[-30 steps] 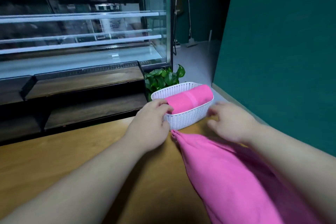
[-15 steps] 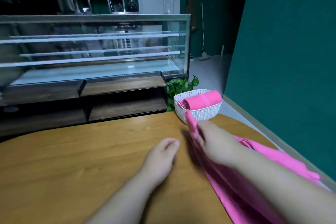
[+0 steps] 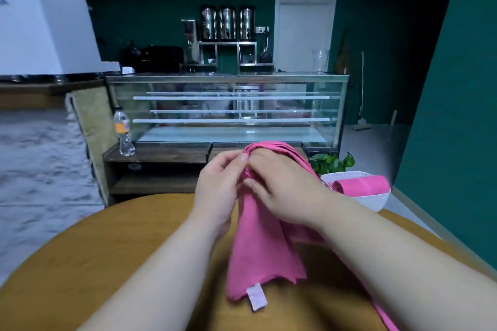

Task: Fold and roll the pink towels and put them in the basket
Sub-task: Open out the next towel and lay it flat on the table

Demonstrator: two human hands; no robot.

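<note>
A loose pink towel (image 3: 262,244) hangs above the wooden table (image 3: 107,263), with a white label at its lower corner. My left hand (image 3: 219,188) and my right hand (image 3: 282,185) are raised side by side and both pinch the towel's bunched top edge. The cloth drapes over the back of my right hand and trails down to the right. A white woven basket (image 3: 376,200) stands at the table's far right edge and holds one rolled pink towel (image 3: 361,185).
Behind the table runs a glass display case (image 3: 228,107) on dark wooden shelves, with a plastic bottle (image 3: 123,130) at its left end. A green plant (image 3: 332,162) sits behind the basket. A teal wall (image 3: 451,115) closes the right side.
Both hands have left the basket and table and risen, lifting the loose towel off the table by its top edge. The view has tilted up toward the counter.
</note>
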